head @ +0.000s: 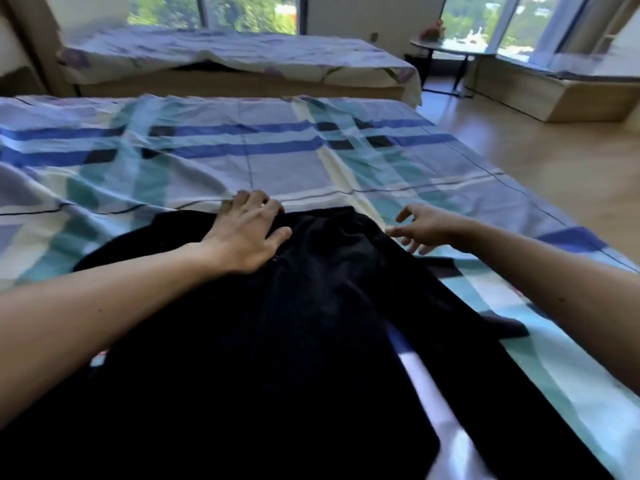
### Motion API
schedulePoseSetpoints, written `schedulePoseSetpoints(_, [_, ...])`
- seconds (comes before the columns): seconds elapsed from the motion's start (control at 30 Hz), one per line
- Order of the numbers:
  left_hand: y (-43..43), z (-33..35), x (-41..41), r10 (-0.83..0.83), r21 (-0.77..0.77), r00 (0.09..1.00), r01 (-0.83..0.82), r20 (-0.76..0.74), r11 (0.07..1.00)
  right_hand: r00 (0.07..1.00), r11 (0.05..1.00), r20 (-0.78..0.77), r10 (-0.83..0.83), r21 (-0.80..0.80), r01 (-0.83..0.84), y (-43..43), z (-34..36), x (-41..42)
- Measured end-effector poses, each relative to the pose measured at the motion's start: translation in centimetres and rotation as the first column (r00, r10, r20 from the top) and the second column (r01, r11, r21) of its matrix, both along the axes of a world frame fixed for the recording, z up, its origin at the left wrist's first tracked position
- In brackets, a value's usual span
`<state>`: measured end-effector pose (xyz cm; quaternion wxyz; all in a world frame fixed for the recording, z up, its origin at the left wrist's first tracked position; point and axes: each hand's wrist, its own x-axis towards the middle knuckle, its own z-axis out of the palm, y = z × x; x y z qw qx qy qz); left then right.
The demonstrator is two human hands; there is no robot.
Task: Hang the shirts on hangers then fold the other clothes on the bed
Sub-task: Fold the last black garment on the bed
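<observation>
**Folding step, head view.** The trousers [311,306] lie on the bed [242,150]. Their two legs run back toward you, and a strip of sheet shows between them at lower right. The cloth is black and blurred, so no seam can be made out; the end farthest from you is probably the waist.

Your left hand [247,233] rests palm-down on that far end. Its fingers reach the edge and press the cloth rather than grip it. Your right hand [427,228] hovers just beside the right edge with fingers spread and loose, holding nothing. Whether its fingertips touch the cloth cannot be told.

Shirts and hangers are not in view, so the work appears to be at the folding stage.

- **Anchor:** Keep the left palm down, since thin cloth like this is likely to creep over the sheet when pulled.
- **Flatten first:** Cloth spreads out to the left of your left wrist; smooth it before you fold, or the crease will be folded in.
- **Fold:** Pinch the right edge near the waist and carry that leg across onto the other, matching the outer edges.
- **Finish:** Sweep a flat hand from the waist toward you before folding the length.
</observation>
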<state>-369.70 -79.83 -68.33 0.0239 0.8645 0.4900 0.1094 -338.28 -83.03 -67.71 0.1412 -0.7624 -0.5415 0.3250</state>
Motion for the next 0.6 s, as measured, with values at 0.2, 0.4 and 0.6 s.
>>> schedulePoseSetpoints(0.2, [-6.4, -1.7, 10.0, -0.271, -0.116, 0.961, 0.276, 0.058, 0.954, 0.994, 0.955, -0.111, -0.007, -0.294, -0.026, -13.0, -0.1, 4.9])
schedulePoseSetpoints(0.4, [-9.0, -3.9, 12.5, -0.249, -0.253, 0.967, 0.254, 0.054, 0.934, 0.942, 0.908, -0.335, -0.012, -0.399, -0.131, -19.6, -0.5, 5.6])
schedulePoseSetpoints(0.6, [-8.6, -4.4, 11.4, -0.154, -0.336, 0.986, 0.168, 0.066, 0.927, 0.924, 0.980, -0.344, -0.165, -0.161, 0.115, -19.4, 4.0, 9.5])
